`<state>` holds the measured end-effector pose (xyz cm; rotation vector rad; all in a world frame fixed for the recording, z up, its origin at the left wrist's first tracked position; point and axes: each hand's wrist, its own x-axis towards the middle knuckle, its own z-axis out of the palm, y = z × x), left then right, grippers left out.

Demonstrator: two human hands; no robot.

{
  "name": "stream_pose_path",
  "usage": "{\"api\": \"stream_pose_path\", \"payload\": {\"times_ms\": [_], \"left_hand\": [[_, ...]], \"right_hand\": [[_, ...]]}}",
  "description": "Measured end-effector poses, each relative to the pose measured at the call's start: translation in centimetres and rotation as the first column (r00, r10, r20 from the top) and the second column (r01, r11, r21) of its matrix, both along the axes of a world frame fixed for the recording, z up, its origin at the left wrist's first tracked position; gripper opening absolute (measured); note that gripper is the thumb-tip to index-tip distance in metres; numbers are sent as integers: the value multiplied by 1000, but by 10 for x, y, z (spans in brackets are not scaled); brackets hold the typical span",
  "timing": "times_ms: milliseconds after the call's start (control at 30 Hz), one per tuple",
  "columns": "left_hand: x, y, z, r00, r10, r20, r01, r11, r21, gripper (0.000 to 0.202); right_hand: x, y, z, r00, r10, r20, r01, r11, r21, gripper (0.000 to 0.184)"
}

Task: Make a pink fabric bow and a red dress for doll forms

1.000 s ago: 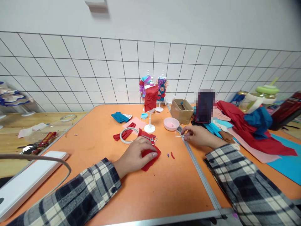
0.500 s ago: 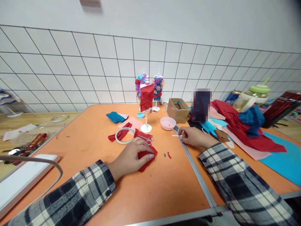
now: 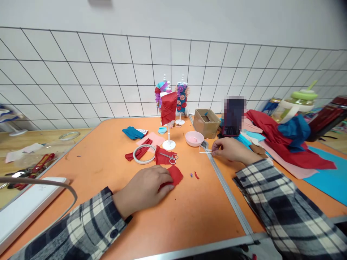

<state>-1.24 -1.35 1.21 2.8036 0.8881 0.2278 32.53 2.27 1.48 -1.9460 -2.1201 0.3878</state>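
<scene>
My left hand (image 3: 145, 187) rests low over the table, its thumb and fingers closed on a piece of red crepe paper (image 3: 176, 175). Farther right, my right hand (image 3: 230, 150) pinches a thin white strip (image 3: 206, 152) beside the metal table seam. Small scissors (image 3: 172, 159) lie on another red piece (image 3: 160, 156) beyond my left hand. Next to them, a roll of white tape (image 3: 135, 157) lies over a gathered red strip (image 3: 142, 149). A mini dress form (image 3: 168, 108) wrapped in red stands upright behind these.
Two decorated dress forms (image 3: 182, 96) stand at the back. A pink bowl (image 3: 194, 138) and a cardboard box (image 3: 207, 124) sit right of centre. Coloured paper (image 3: 282, 139), a phone-like pixelated object, a green-lidded bottle (image 3: 298, 103) and a dark red flask are on the right. A white power strip (image 3: 32, 213) lies left.
My left hand has drawn slightly left and toward me, uncovering more of the scissors and red paper. My right hand stays pinched on the white strip, slightly farther right. The camera view has shifted a little.
</scene>
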Motion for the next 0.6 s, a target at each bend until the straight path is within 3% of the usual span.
{"api": "stream_pose_path", "payload": {"times_ms": [100, 233, 433, 600], "left_hand": [[-2, 4, -3, 1000, -18, 11, 19, 999, -28, 18], [0, 9, -7, 999, -12, 40, 14, 999, -46, 18], [0, 7, -7, 999, -8, 35, 10, 999, -53, 18], [0, 7, -8, 999, -10, 32, 11, 1000, -17, 19]], "right_hand": [[-5, 4, -7, 999, 32, 38, -34, 997, 66, 7], [-20, 7, -14, 988, -45, 145, 10, 973, 231, 11], [-28, 7, -19, 974, -42, 223, 6, 987, 158, 11], [-24, 7, -18, 970, 56, 235, -83, 991, 108, 14]]}}
